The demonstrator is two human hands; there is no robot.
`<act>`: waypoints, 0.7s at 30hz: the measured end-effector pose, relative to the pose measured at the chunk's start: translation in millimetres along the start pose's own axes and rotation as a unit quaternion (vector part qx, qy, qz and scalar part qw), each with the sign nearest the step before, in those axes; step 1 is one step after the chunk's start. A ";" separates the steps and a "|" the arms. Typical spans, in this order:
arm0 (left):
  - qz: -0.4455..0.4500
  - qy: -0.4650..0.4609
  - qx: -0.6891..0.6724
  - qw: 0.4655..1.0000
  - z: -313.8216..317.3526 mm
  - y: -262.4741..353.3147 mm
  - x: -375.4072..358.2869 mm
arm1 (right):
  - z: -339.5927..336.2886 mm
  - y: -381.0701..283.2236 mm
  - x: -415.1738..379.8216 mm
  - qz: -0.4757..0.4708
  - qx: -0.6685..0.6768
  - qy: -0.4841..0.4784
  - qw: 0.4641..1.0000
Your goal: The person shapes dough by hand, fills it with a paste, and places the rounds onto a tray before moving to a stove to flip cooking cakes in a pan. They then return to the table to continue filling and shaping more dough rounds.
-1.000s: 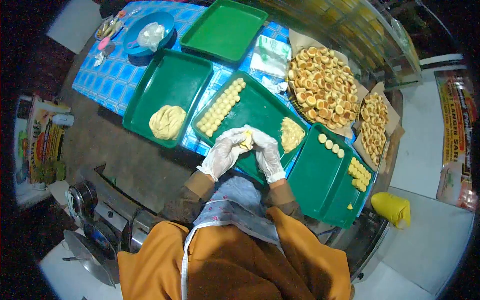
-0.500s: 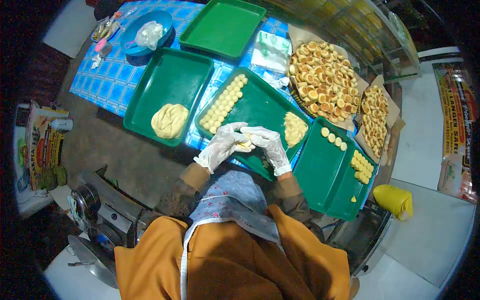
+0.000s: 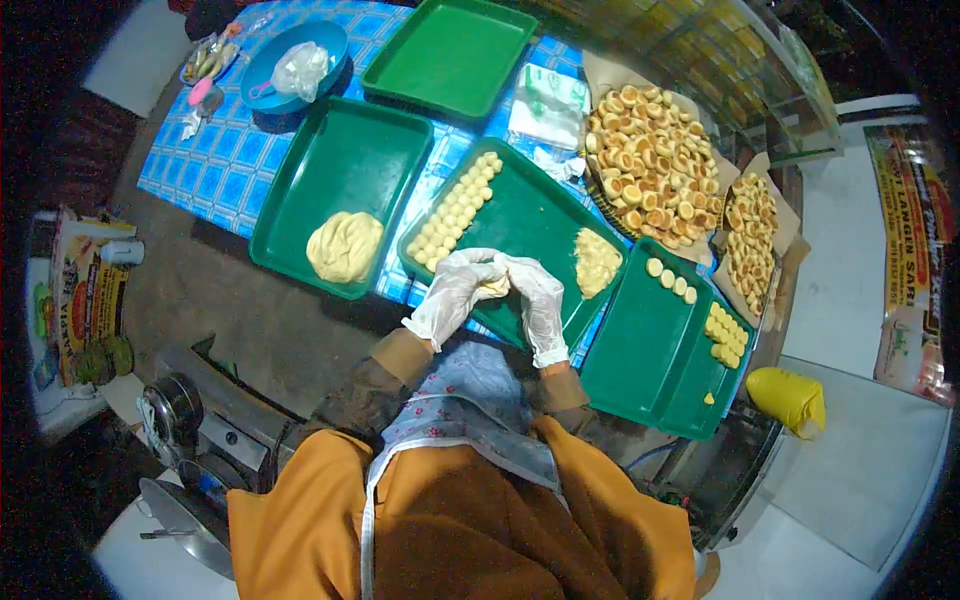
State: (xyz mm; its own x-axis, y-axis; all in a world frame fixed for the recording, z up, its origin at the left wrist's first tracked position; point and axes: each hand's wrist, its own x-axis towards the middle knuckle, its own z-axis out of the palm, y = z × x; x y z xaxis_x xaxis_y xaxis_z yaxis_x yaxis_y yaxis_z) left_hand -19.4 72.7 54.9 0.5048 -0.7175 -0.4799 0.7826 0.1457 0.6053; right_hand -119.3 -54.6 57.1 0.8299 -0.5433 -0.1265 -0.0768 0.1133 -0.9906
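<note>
Both gloved hands, left hand (image 3: 455, 295) and right hand (image 3: 535, 300), stay pressed together around a small dough piece (image 3: 492, 287), now lifted slightly higher over the green tray (image 3: 530, 215) just beyond them.

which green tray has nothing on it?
The far tray at the top, beside the blue bowl. The other three green trays hold dough: a lump, rows of balls, or small shaped pieces.

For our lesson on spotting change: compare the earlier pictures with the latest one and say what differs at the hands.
Both gloved hands, left hand and right hand, keep working the same dough piece between them, only shifting their fingers. Nothing was let go. The trays and the dough lump stayed put.
</note>
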 end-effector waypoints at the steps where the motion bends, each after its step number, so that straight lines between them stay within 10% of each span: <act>1: -0.001 -0.001 -0.002 1.000 -0.6 -0.2 -0.4 | -0.7 0.1 -0.2 -0.013 -0.012 0.001 1.000; 4: 0.031 -0.034 -0.115 0.992 -6.0 -5.0 3.5 | -4.8 0.6 2.7 -0.041 -0.138 0.005 0.990; 7: 0.298 -0.054 0.285 0.910 -6.7 -3.1 -6.3 | -5.6 1.0 6.4 -0.052 -0.200 -0.005 0.978; 13: 0.079 0.002 0.070 0.994 11.2 1.8 -4.0 | 4.4 -0.8 10.2 -0.084 -0.232 0.029 0.969; 21: 0.120 0.092 0.133 0.979 7.0 -11.7 9.3 | 3.8 1.7 14.0 -0.014 -0.180 0.034 0.983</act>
State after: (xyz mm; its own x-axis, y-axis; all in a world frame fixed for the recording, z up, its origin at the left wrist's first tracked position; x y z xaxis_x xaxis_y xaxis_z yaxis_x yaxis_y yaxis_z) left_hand -26.4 59.5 47.8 0.7395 -0.5453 -0.3947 0.5222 0.0948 0.8475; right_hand -105.8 -58.8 53.8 0.7967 -0.5978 -0.0890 -0.2548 -0.1987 -0.9464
